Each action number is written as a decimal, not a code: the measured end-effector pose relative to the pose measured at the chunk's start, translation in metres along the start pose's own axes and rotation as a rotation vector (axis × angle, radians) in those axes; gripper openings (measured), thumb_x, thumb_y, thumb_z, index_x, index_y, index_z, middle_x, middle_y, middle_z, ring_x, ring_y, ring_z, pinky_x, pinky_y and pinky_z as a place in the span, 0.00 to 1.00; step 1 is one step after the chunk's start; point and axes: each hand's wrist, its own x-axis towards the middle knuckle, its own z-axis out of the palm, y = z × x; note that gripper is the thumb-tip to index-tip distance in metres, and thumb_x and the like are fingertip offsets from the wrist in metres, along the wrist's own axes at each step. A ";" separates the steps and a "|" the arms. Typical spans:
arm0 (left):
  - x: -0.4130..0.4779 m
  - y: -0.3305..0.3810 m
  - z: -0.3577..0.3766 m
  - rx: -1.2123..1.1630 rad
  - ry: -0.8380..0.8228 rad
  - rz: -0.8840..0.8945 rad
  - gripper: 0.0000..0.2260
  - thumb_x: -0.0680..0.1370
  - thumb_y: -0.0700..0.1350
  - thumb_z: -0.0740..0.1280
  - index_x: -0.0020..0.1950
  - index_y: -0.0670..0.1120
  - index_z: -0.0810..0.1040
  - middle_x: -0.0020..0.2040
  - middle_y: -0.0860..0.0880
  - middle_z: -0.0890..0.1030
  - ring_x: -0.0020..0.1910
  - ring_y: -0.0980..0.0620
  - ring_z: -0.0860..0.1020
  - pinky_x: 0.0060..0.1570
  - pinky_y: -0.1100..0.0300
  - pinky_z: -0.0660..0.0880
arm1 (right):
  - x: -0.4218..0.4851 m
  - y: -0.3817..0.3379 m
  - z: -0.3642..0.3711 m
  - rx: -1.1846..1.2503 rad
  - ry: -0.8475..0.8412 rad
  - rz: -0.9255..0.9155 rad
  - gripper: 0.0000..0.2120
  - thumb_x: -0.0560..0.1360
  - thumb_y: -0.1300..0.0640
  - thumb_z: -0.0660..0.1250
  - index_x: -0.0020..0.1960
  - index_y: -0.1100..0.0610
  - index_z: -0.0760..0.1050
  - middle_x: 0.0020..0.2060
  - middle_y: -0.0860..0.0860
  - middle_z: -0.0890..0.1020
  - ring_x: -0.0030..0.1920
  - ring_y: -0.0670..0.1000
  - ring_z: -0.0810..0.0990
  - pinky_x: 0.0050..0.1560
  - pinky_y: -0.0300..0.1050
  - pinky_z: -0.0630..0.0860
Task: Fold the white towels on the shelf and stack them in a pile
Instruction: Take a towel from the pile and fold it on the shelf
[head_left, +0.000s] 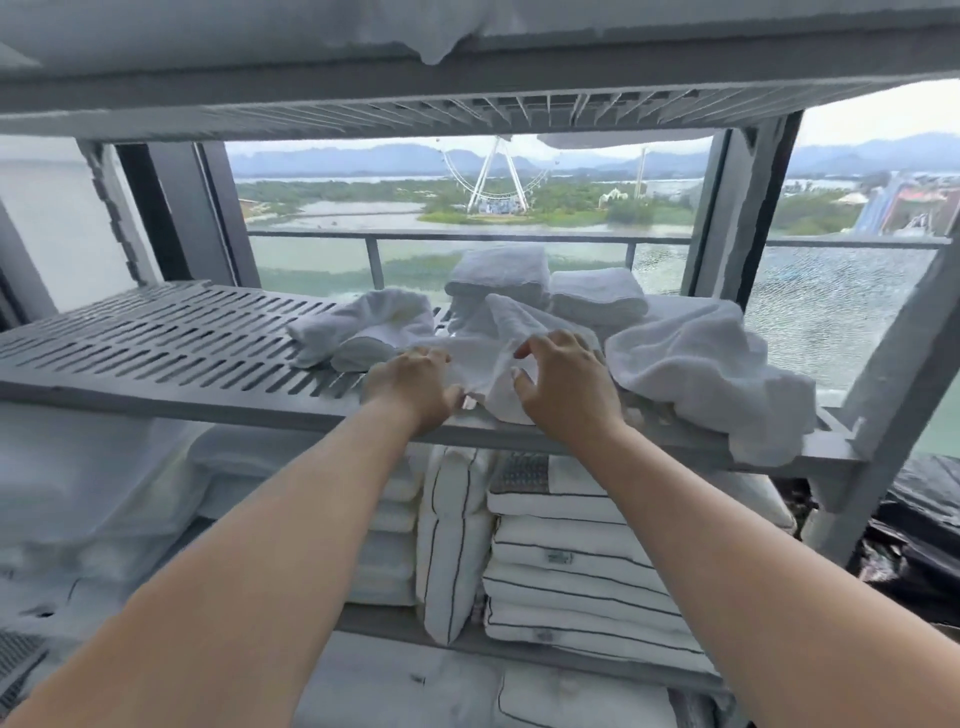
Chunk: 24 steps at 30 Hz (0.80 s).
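A grey slotted shelf (156, 343) carries several white towels. One crumpled white towel (488, 358) lies at the shelf's front edge between my hands. My left hand (410, 387) grips its left part with curled fingers. My right hand (563, 384) hovers over its right part, fingers bent and spread, thumb touching the cloth. Behind it stand two folded towel stacks, the taller (498, 275) and the lower (597, 296). A loose towel (363, 327) lies to the left, a bigger rumpled one (711, 374) hangs over the edge at the right.
The shelf's left half is bare slotted metal. An upper shelf (467, 98) sits close overhead. Striped folded linens (571, 561) fill the lower shelf. A grey upright post (893, 374) stands at the right, a window with a railing behind.
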 end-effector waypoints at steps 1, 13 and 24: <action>-0.002 -0.017 -0.002 0.023 -0.003 -0.018 0.25 0.79 0.61 0.62 0.72 0.49 0.70 0.69 0.44 0.75 0.66 0.43 0.75 0.61 0.46 0.75 | 0.004 -0.012 0.006 -0.012 -0.008 0.000 0.15 0.77 0.45 0.64 0.60 0.50 0.76 0.60 0.52 0.78 0.63 0.55 0.74 0.65 0.54 0.70; -0.010 -0.182 -0.017 0.026 -0.011 -0.101 0.26 0.80 0.62 0.61 0.72 0.47 0.69 0.70 0.44 0.72 0.67 0.43 0.72 0.62 0.45 0.73 | 0.039 -0.133 0.081 -0.041 -0.113 0.070 0.21 0.76 0.44 0.64 0.66 0.52 0.73 0.62 0.55 0.77 0.65 0.57 0.73 0.65 0.52 0.68; 0.035 -0.237 0.011 0.009 -0.009 -0.105 0.29 0.78 0.63 0.62 0.74 0.48 0.68 0.72 0.44 0.71 0.69 0.43 0.71 0.63 0.45 0.73 | 0.084 -0.171 0.131 -0.050 -0.109 0.090 0.27 0.73 0.36 0.66 0.65 0.51 0.73 0.61 0.54 0.76 0.62 0.57 0.74 0.61 0.52 0.72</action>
